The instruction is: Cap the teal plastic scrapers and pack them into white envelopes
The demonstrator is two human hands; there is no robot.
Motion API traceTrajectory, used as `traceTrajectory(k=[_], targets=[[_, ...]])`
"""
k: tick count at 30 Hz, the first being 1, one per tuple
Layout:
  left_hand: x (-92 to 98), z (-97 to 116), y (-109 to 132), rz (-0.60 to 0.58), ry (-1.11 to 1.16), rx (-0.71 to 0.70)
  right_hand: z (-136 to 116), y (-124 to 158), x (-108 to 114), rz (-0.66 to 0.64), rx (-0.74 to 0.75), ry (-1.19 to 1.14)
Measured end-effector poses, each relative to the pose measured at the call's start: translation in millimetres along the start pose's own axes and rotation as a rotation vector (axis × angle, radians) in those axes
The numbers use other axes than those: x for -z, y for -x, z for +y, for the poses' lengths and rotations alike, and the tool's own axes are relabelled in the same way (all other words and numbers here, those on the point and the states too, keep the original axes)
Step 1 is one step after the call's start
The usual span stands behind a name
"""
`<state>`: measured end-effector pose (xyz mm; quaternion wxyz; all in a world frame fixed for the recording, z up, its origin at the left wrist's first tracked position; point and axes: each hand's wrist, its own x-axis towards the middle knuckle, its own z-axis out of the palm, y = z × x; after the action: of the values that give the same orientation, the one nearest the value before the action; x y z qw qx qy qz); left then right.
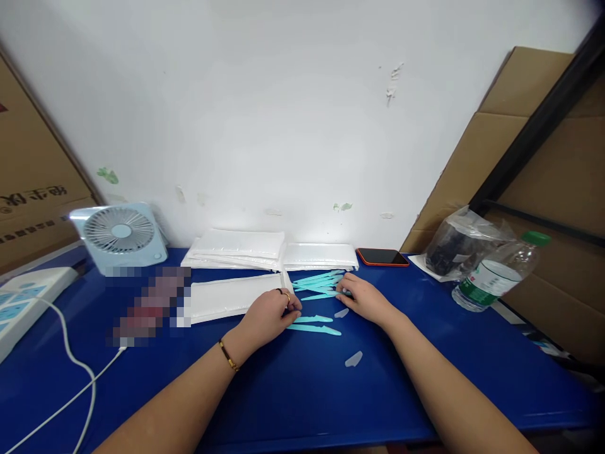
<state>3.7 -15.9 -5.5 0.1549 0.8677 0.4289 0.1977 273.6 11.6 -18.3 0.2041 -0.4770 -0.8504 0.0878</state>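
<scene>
Turquoise eyebrow razors (317, 279) lie on the blue surface (302, 397) between both hands: the right hand (363, 297), fingers curled, covers some ends; the left hand (268, 315), half-closed, hides 2 others' ends. Whether either grips, I cannot tell. 2 translucent caps (353, 359) lie nearby; pixelation obscures something (151, 306) farther left.
</scene>
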Motion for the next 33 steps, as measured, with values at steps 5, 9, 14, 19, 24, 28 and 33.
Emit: traceTrajectory(k=[5,9,14,19,24,28,33], targets=[[0.2,2.1,-5.3,0.256,-0.162,-0.033,-9.0,5.5,10.5,0.021,0.009,-0.105],[-2.9,5.7,-9.5,0.232,-0.284,-0.093,-21.1,10.1,17.8,-0.037,0.041,-0.236],[3.0,3.0,-4.9,0.113,-0.272,-0.044,-16.9,14.7,26.7,-0.120,0.006,-0.288],[12.4,-2.2,3.0,-0.018,-0.159,-0.065,-2.6,20.0,35.8,-0.183,-0.072,-0.270],[5.4,-0.6,1.0,-0.001,-0.129,-0.067,4.6,20.4,27.1,-0.192,-0.124,-0.125],[-3.1,2.8,-3.6,0.114,-0.143,-0.057,10.8,20.1,20.8,-0.210,-0.152,-0.110],[-7.5,9.7,-7.6,0.208,-0.212,-0.079,8.6,20.1,26.6,-0.121,-0.160,-0.123]])
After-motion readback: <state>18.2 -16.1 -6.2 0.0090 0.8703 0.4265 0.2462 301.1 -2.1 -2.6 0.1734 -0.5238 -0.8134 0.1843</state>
